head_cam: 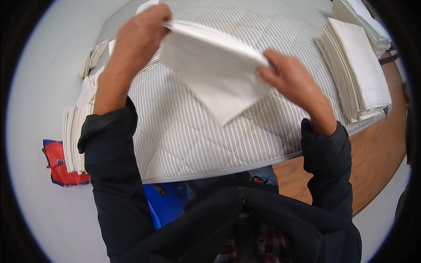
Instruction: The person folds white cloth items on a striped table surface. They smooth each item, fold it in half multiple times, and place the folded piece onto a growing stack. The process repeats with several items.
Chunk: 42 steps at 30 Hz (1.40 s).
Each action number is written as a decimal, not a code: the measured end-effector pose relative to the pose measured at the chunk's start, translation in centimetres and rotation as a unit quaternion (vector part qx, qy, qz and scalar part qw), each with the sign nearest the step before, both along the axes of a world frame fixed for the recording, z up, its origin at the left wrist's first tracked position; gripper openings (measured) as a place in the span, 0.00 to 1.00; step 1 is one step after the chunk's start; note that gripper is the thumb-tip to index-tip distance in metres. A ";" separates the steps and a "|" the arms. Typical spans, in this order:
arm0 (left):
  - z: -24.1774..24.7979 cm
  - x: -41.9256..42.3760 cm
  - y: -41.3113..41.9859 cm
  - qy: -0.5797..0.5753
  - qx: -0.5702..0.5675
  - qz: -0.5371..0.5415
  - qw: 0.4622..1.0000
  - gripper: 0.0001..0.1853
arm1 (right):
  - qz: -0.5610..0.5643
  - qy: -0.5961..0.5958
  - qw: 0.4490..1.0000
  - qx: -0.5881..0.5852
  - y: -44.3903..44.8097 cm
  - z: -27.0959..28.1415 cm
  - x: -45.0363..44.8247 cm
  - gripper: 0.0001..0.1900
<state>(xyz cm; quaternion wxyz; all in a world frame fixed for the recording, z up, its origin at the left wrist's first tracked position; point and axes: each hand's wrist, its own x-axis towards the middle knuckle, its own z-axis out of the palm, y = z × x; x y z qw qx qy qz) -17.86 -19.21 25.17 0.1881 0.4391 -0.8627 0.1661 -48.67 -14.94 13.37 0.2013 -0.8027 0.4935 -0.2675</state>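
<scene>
A folded piece of white cloth (220,69) hangs in the air between my two hands, its lower corner pointing down toward me. My left hand (144,36) grips it at the upper left corner. At the other end of its top edge, my right hand (289,74) pinches the cloth between thumb and fingers. Both hands and the cloth are slightly blurred. Beneath lies a quilted mattress (204,141) with grey and white stripes. Partly hidden behind my left wrist is a pile of folded white cloth (149,64) on the mattress.
A tall stack of folded white cloths (357,72) stands at the mattress's right edge, with more folded cloth (365,24) behind it. Folded cloths (74,141) lie at the left, near a red and blue bag (64,161). Below are a blue plastic object (167,200) and a wooden surface (378,148).
</scene>
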 end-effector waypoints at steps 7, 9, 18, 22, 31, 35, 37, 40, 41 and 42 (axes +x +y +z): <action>-2.3 7.8 8.3 0.017 -0.229 0.051 0.972 0.13 | -0.009 0.037 0.878 -0.478 -1.5 1.0 4.9 0.11; -7.7 9.1 11.6 -0.012 -0.144 0.101 0.984 0.10 | 0.034 0.056 0.898 -0.435 0.6 -2.5 6.1 0.13; -18.9 9.1 18.5 0.091 0.088 0.109 0.986 0.22 | 0.096 0.046 0.978 -0.181 5.2 -9.8 5.0 0.21; -18.6 6.5 16.4 0.142 0.125 0.054 0.981 0.26 | 0.084 0.012 0.983 -0.161 5.5 -9.6 5.9 0.17; -19.1 4.8 13.8 0.214 0.135 0.028 0.967 0.12 | 0.078 -0.018 0.970 -0.231 5.1 -8.8 6.6 0.10; -18.9 5.0 14.2 0.204 0.021 0.024 0.978 0.12 | 0.104 -0.016 0.958 -0.266 5.6 -8.8 6.5 0.10; -19.1 5.1 14.6 0.172 0.045 0.015 0.984 0.13 | 0.118 0.002 0.957 -0.265 5.8 -9.1 6.3 0.11; -19.8 4.9 15.2 0.148 0.079 0.002 0.986 0.15 | 0.120 -0.011 0.967 -0.222 5.8 -9.9 6.2 0.11; -20.1 4.9 15.1 0.147 0.071 0.004 0.986 0.16 | 0.118 -0.009 0.968 -0.222 5.6 -10.1 6.1 0.11; -20.4 4.9 15.1 0.147 0.068 0.007 0.987 0.16 | 0.115 -0.007 0.969 -0.221 5.4 -10.3 6.0 0.10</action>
